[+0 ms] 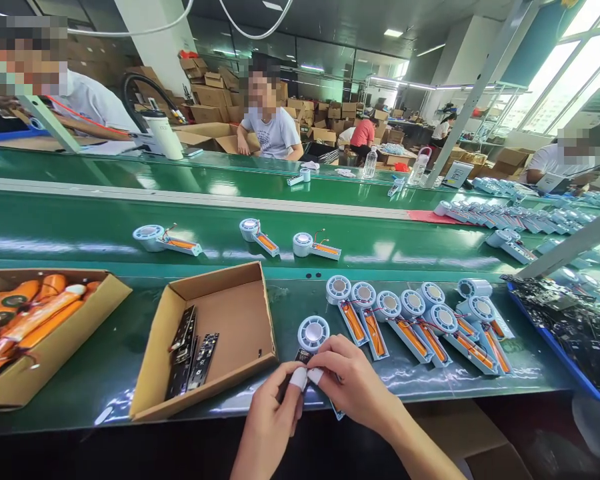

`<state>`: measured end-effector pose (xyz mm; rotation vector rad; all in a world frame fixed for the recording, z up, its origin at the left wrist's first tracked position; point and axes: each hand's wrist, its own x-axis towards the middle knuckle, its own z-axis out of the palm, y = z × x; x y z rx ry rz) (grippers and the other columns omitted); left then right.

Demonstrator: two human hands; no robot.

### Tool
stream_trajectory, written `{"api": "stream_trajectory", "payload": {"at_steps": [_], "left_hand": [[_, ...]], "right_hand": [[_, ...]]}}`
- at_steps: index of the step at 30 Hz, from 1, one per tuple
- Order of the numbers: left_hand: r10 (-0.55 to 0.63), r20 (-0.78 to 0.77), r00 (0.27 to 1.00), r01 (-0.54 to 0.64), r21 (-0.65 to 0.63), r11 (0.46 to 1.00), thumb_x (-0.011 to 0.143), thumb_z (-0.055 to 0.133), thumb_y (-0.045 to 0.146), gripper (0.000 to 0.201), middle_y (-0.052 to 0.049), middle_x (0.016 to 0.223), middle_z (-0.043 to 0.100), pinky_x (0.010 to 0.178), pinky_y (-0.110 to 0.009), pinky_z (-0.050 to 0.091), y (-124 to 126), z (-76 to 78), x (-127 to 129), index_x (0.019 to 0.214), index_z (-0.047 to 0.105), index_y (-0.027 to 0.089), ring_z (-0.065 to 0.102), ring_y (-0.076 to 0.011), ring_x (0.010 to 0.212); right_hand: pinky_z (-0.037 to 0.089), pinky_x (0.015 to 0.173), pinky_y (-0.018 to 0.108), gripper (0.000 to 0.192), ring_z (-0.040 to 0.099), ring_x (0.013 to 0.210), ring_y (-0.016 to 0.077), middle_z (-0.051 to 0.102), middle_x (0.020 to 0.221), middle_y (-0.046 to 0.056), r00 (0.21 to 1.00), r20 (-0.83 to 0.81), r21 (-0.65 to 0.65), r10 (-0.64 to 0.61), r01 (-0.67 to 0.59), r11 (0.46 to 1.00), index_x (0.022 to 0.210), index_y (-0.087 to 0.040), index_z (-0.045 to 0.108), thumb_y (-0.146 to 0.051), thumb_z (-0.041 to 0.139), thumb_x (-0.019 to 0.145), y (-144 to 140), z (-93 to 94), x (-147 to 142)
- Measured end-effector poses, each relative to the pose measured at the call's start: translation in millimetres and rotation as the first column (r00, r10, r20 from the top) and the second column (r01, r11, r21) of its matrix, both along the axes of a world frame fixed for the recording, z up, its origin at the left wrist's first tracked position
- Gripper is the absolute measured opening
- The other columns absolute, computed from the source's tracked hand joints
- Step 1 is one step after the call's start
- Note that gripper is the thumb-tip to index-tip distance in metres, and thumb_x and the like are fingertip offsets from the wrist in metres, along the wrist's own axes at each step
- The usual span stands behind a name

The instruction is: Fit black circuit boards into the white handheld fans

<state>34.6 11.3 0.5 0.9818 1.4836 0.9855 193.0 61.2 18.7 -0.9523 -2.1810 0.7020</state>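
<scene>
Near the bench's front edge, my left hand [279, 404] and my right hand [347, 380] meet over a light-blue handheld fan unit [313, 333] with a round head. A black circuit board [304, 356] shows just below the head, between my fingers. Both hands are closed on the unit's handle, their white-covered thumb tips almost touching. My fingers hide most of the handle, and its lower end pokes out beneath my right hand. To the right lie several similar fan units [388, 305] with orange batteries in their open handles.
A cardboard tray [240, 293] with several black circuit boards stands at left, beside a box of orange batteries [25, 313]. A blue bin [570, 373] of boards is at right. Three fan units [303, 245] lie on the green conveyor [220, 207]. Co-workers sit beyond it.
</scene>
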Motion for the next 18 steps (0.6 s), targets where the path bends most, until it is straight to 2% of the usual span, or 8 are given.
{"api": "stream_trajectory", "payload": {"at_steps": [3, 7, 9, 12, 14, 18], "left_hand": [[0.013, 0.044, 0.999, -0.010, -0.054, 0.999, 0.072, 0.062, 0.065, 0.055, 0.011, 0.048, 0.042, 0.040, -0.020, 0.028, 1.9, -0.1, -1.5, 0.100, 0.062, 0.017, 0.036, -0.0095, 0.041], [0.021, 0.047, 0.999, -0.020, -0.006, 1.000, 0.077, 0.064, 0.050, 0.039, 0.011, 0.049, 0.045, 0.040, -0.019, 0.032, -1.6, -2.5, 1.2, 0.101, 0.061, 0.019, 0.041, -0.0100, 0.042], [0.085, 0.047, 0.995, -0.088, 0.052, 0.995, 0.080, 0.062, 0.047, 0.037, 0.010, 0.051, 0.050, 0.039, -0.019, 0.034, -3.8, -4.4, 5.4, 0.106, 0.059, 0.020, 0.045, -0.0111, 0.043], [0.187, 0.061, 0.980, -0.194, 0.125, 0.973, 0.084, 0.059, 0.048, 0.048, 0.007, 0.058, 0.059, 0.041, -0.021, 0.042, -5.9, -9.2, 10.6, 0.122, 0.052, 0.021, 0.054, -0.0133, 0.046], [0.182, 0.058, 0.982, -0.189, 0.147, 0.971, 0.084, 0.059, 0.054, 0.053, 0.005, 0.060, 0.063, 0.044, -0.025, 0.047, -6.3, -12.2, 10.6, 0.124, 0.053, 0.020, 0.057, -0.0147, 0.047], [0.097, 0.017, 0.995, -0.098, 0.155, 0.983, 0.083, 0.060, 0.056, 0.046, 0.003, 0.058, 0.065, 0.051, -0.031, 0.055, -5.5, -9.0, 4.1, 0.109, 0.061, 0.018, 0.062, -0.0172, 0.049]], "right_hand": [[0.052, 0.078, 0.029, 0.024, 0.062, 0.090, 0.0187, 0.067, 0.096, 0.005, 1.000, 0.025, -0.021, -0.004, 0.005, 1.000, 0.099, -0.023, 0.073, -0.006, 0.057, 0.091, -1.7, -0.7, 1.1], [0.049, 0.075, 0.028, 0.030, 0.060, 0.088, 0.0185, 0.066, 0.094, 0.004, 0.998, 0.055, 0.005, -0.011, 0.011, 1.000, 0.097, -0.022, 0.071, 0.001, 0.055, 0.086, -2.5, -0.3, 0.4], [0.048, 0.072, 0.028, 0.029, 0.058, 0.084, 0.0183, 0.065, 0.091, 0.003, 0.998, 0.060, 0.022, -0.014, 0.013, 1.000, 0.093, -0.021, 0.069, 0.002, 0.056, 0.081, -1.9, -0.7, -1.1], [0.046, 0.068, 0.027, 0.028, 0.057, 0.079, 0.0176, 0.063, 0.086, 0.002, 0.998, 0.008, 0.017, -0.062, 0.062, 0.998, 0.088, -0.021, 0.066, 0.003, 0.057, 0.076, -0.2, -2.7, -3.8], [0.046, 0.069, 0.027, 0.025, 0.058, 0.079, 0.0175, 0.063, 0.085, 0.002, 0.991, -0.059, -0.006, -0.123, 0.123, 0.992, 0.086, -0.021, 0.065, 0.001, 0.057, 0.076, 0.6, -3.7, -5.0], [0.047, 0.069, 0.028, 0.020, 0.059, 0.078, 0.0174, 0.063, 0.084, 0.002, 0.980, -0.102, -0.022, -0.173, 0.171, 0.985, 0.084, -0.021, 0.064, -0.003, 0.057, 0.080, -0.8, -3.2, -6.2]]}}
